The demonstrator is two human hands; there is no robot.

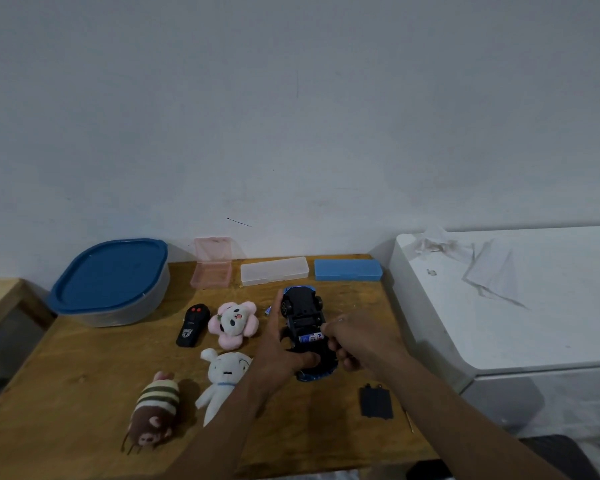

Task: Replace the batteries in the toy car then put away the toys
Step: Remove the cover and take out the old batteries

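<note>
Toy car [302, 306] lies belly-up on wooden table [84, 358], mid-right, battery bay open. Left hand [278, 355] clamps it: fingers straight and together along the left flank, thumb across the near end. Right hand [357, 337], fingers curled, pinches the right end of a blue-white battery [310, 338] seated in the bay. Black cover [376, 401] lies apart, nearer right. Loose cell [268, 310] sits just left of the car. Remote [193, 325] and three plush toys lie further left.

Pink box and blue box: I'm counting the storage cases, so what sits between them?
A shut clear plastic box lies between them, by the wall; the head view shows it.
</note>
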